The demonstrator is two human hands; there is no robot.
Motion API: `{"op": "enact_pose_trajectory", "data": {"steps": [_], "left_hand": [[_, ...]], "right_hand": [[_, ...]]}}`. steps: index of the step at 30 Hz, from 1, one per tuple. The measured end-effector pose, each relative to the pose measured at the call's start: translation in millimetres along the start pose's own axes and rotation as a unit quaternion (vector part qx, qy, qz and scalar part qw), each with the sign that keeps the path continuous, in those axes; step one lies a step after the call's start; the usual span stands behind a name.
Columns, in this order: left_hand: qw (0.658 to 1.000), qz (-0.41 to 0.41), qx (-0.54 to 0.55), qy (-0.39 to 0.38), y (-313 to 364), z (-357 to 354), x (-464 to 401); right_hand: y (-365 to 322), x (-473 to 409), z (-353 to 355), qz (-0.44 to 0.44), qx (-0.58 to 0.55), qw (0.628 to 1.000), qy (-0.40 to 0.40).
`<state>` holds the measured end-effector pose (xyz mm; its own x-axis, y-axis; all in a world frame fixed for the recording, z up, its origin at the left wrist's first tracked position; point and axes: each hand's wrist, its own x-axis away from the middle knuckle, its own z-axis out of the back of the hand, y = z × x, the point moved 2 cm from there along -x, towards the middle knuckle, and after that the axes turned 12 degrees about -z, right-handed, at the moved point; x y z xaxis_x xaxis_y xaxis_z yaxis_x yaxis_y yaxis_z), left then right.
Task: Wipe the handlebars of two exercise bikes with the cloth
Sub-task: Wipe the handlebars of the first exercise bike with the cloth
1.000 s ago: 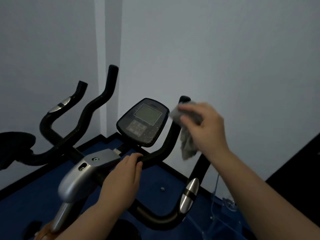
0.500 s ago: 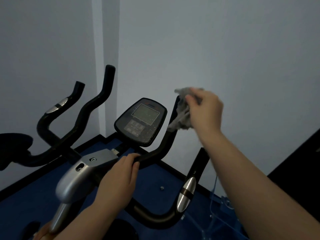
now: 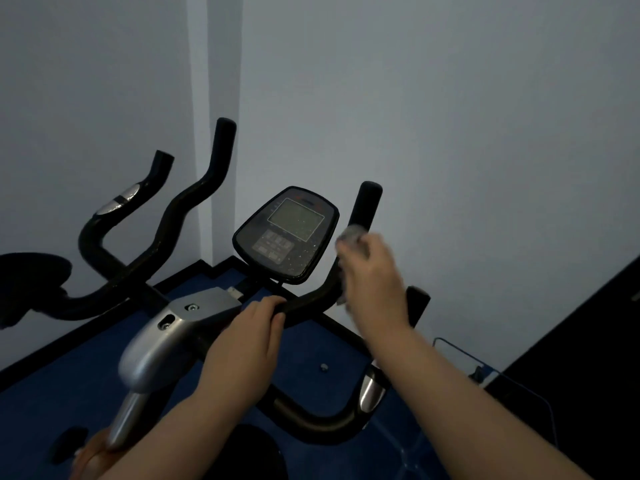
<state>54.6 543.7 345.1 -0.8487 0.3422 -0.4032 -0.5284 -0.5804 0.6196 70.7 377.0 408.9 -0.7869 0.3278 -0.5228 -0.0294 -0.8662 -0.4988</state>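
Two bare hands are seen at the near bike: the left hand [image 3: 247,336] is curled round the black padded handlebar [image 3: 304,303] at its middle, while the right hand [image 3: 374,285] is closed on a crumpled grey cloth [image 3: 349,235] pressed against the right upright grip, below its tip. A loose hold could let the cloth slip off mid-stroke — likely on the curved bar. The right fingers are blurred, the cloth mostly hidden. Further left, a second black handlebar [image 3: 194,199] stands, its bike cut off.
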Motion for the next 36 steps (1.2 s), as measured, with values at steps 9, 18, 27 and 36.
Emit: {"op": "enact_pose_trajectory", "data": {"steps": [9,18,27,36], "left_hand": [[1.000,0.010,0.008,-0.002,1,1,0],[0.996,0.060,0.037,0.052,-1,9,2],[0.993,0.090,-0.019,0.076,2,17,9],[0.993,0.090,-0.042,0.069,1,14,9]], "right_hand": [[-6,-26,20,0.044,0.040,0.998,-0.030],[-24,61,-9,-0.017,-0.116,0.983,-0.138],[-16,53,-12,-0.057,-0.079,0.991,-0.088],[1,18,8,-0.076,-0.100,0.990,-0.066]]}}
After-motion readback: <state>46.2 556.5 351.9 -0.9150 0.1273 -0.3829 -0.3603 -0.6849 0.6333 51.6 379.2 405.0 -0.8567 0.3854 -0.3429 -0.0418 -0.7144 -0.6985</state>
